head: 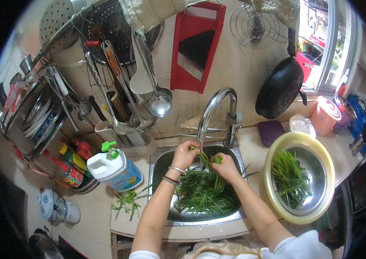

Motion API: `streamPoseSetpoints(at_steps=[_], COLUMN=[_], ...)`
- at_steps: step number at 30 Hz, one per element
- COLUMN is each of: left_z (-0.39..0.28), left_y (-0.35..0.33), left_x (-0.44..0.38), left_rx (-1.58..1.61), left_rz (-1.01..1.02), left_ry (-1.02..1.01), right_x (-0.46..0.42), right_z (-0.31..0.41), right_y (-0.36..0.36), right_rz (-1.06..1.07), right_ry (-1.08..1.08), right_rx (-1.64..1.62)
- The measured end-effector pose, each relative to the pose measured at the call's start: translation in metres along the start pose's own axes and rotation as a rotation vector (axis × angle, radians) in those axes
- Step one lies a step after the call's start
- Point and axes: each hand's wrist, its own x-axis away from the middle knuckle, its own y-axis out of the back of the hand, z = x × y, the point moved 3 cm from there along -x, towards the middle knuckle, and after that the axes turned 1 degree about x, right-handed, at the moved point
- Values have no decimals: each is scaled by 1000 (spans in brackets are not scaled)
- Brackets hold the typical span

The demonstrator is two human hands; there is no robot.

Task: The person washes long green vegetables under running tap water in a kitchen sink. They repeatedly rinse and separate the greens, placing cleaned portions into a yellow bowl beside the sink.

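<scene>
Water runs from a chrome gooseneck faucet (217, 106) into a stainless steel sink (196, 222). Long green leafy vegetables (204, 194), like garlic chives, lie heaped in the basin. Beside the stream, my left hand (184, 155) pinches a green stem between its fingertips. My right hand (226, 166) grips a small bunch of the greens just right of the water. More greens (291, 178) rest in a metal strainer (317, 181) set inside a yellow plastic basin (330, 194) on the right counter. Loose green scraps (128, 202) lie left of the sink.
A large white detergent jug (118, 171) stands close to the sink's left edge. Behind it are a utensil holder (137, 142) and hanging ladles (160, 103). A black frying pan (280, 87) and red-framed slicer (197, 48) hang on the wall. A purple pad (270, 132) lies behind the yellow basin.
</scene>
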Motion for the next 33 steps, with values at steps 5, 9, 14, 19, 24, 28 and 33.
streamPoseSetpoints(at_steps=[5, 9, 14, 19, 24, 28, 33], left_z=[6, 6, 7, -2, 5, -3, -13], left_y=[21, 25, 28, 26, 29, 16, 15], left_x=[7, 11, 17, 27, 28, 29, 22], left_rx=[-42, 32, 84, -68, -99, -354, -578], left_rz=[-42, -52, -18, -112, -49, 21, -33], left_ry=[-31, 85, 91, 67, 4, -125, 30], right_x=[5, 6, 4, -10, -17, -22, -8], right_z=[23, 30, 21, -13, 2, 34, 59], right_y=[-10, -14, -24, -23, -3, -9, -7], right_rz=[199, 292, 427, -25, -40, 139, -209], right_ry=[-155, -161, -229, -433, -239, 59, 307], right_rx=[-173, -183, -85, -402, -382, -128, 164])
